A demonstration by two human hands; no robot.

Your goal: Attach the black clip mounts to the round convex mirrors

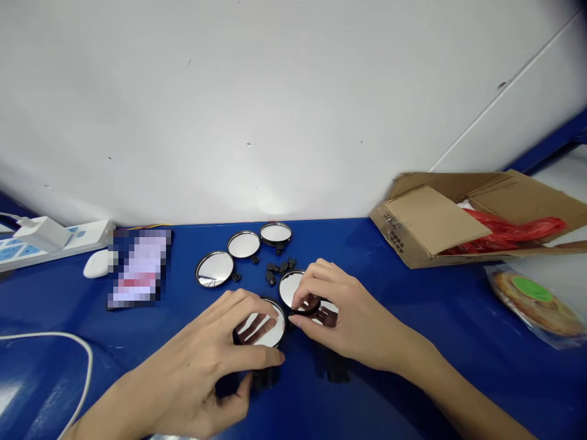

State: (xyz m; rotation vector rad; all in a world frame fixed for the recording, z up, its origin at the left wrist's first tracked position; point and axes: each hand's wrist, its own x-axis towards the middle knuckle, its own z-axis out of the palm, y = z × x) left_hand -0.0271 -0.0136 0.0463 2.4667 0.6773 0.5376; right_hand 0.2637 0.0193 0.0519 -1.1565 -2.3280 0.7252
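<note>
My left hand (202,357) is curled around a round mirror (271,335) with a black rim, its fingers along the rim. The glass reflects the fingers. My right hand (342,308) has thumb and forefinger closed near the black rim of another round mirror (290,286). A third mirror surface (327,313) shows under the right palm, partly hidden. Whatever lies exactly between the right fingertips is hard to make out. Just behind the hands lie several small black swivel parts (271,273) on the blue table (389,391).
Farther back rest three round mirrors (214,269) with black mounts. On the left are a blurred phone (142,266), a white case (97,264), a power strip (89,235) and a white cable (89,360). A cardboard box (431,220) and a wrapped pastry (536,302) sit right.
</note>
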